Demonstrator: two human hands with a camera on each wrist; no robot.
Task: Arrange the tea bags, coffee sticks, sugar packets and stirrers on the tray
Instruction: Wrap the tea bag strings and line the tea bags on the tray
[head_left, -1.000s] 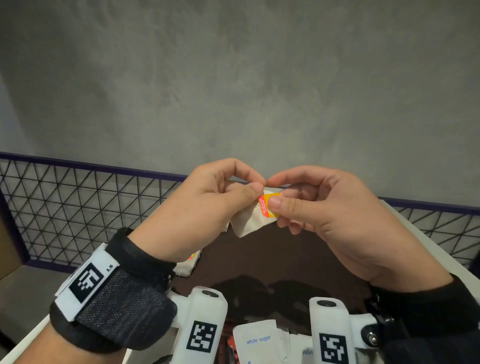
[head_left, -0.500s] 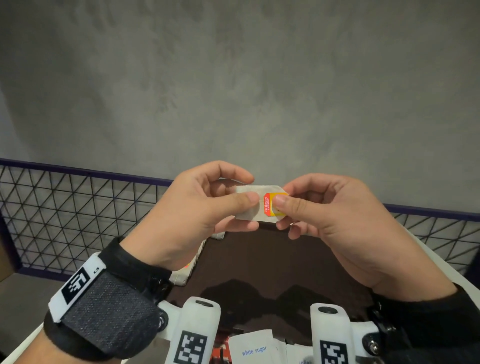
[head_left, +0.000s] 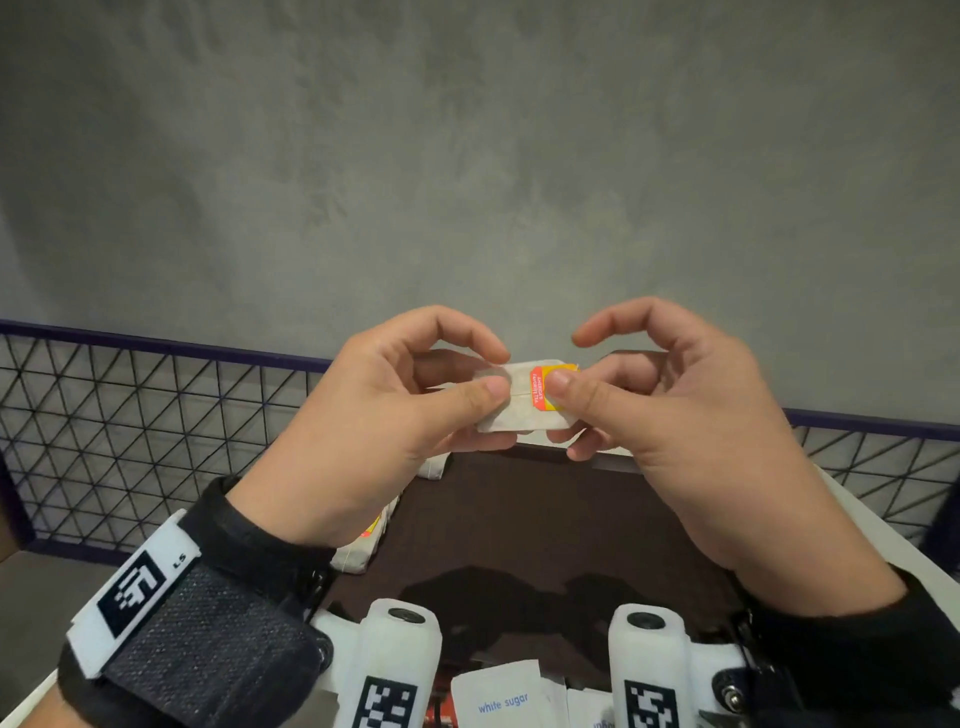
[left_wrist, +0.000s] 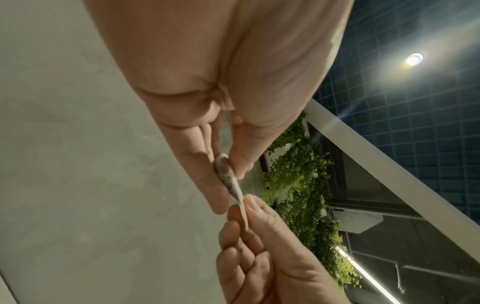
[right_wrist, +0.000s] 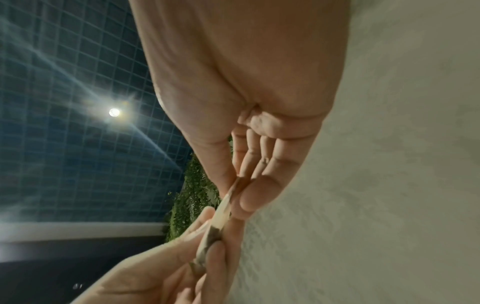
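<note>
I hold a white tea bag (head_left: 519, 402) with a red and yellow tag flat in the air above the dark brown tray (head_left: 524, 525). My left hand (head_left: 493, 382) pinches its left end between thumb and fingers. My right hand (head_left: 563, 387) pinches the tagged right end with thumb and middle fingers, its index finger lifted off. In the left wrist view the tea bag (left_wrist: 231, 181) shows edge-on between the fingers of both hands. The right wrist view also has the tea bag (right_wrist: 221, 218) edge-on. More tea bags (head_left: 363, 545) lie on the tray's left side under my left hand.
White sugar packets (head_left: 498, 699) lie at the tray's near edge between the two wrist cameras. A black wire mesh fence (head_left: 130, 426) with a purple rail runs behind the table, in front of a grey wall. The table edge (head_left: 883, 535) is white.
The tea bag has been turned from hanging crumpled to lying flat and level between both hands. My right index finger has lifted off it, and both hands rose slightly.
</note>
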